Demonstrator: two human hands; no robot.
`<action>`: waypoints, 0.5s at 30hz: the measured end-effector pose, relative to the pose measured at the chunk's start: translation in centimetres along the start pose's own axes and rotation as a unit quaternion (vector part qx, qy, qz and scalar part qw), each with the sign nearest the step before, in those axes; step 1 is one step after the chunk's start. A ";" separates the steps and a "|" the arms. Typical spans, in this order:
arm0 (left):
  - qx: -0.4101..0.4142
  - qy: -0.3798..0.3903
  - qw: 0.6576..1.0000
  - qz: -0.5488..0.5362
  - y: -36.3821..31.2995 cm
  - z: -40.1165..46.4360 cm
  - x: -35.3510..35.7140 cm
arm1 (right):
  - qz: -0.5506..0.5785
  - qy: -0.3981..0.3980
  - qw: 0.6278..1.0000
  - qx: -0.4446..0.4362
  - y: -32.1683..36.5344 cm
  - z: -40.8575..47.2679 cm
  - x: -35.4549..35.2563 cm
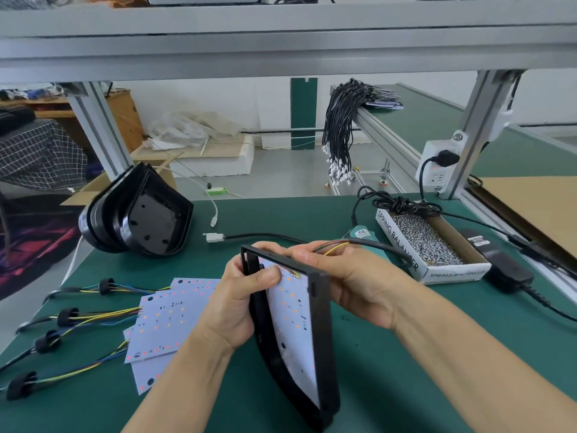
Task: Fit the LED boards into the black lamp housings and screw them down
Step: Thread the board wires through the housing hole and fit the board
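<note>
One black housing (315, 310) up off the green bench (406, 370), tilted on edge, one white LED board (292, 320) sitting inside it. Left hand (240, 298) curled round the housing's left rim, thumb pressing down on the board's upper corner. Right hand (340, 276) wrapped over the top right edge, fingers clamped on the rim, coloured wires (331, 246) running out past the fingertips into one black cable (381, 248).

Roughly four loose boards (168, 323) fanned out just left of the left wrist, four black grommets (46, 342) on their leads. Stack of spare housings (140, 214) far left, exact count hard to tell. One box of screws (434, 242) to the right, touching nothing held. One bundle of black leads (340, 126) hanging at the back.
</note>
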State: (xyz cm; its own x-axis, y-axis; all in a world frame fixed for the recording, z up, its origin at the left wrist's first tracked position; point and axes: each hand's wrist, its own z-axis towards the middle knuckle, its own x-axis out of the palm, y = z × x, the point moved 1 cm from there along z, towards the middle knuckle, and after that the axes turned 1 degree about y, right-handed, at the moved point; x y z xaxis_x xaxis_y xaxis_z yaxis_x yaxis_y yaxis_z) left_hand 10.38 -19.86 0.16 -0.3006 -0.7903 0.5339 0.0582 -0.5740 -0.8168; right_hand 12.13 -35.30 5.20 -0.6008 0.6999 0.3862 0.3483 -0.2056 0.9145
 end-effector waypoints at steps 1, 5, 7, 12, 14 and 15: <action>0.008 -0.015 1.000 0.016 -0.1 0.1 0.1 | 0.020 -0.017 1.000 -0.002 -0.3 -0.1 0.0; 0.040 -0.021 0.996 0.080 -1.2 0.4 1.0 | 0.106 -0.086 0.991 -0.003 -2.0 -0.4 -0.5; 0.062 0.008 0.992 0.108 -1.6 0.3 1.5 | 0.116 -0.076 0.990 -0.013 -1.9 -0.7 -0.8; 0.063 0.011 0.981 0.182 -2.0 0.1 2.0 | 0.074 -0.055 0.995 -0.022 -0.8 -1.1 -1.5; 0.042 0.005 0.982 0.185 -2.2 0.2 2.2 | 0.047 -0.052 0.997 -0.025 -0.3 -1.1 -1.4; 0.037 0.006 0.982 0.188 -2.4 0.2 2.3 | 0.026 -0.053 0.998 -0.022 -0.1 -1.1 -1.5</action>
State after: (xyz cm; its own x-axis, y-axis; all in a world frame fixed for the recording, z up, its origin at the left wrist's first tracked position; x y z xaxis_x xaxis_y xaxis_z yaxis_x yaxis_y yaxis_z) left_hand 9.71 -20.36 3.35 -0.2555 -0.9468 0.1959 0.2351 -0.2574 -0.9373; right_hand 12.17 -37.08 4.68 -0.5028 0.7548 0.4213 0.3448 -0.2718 0.8985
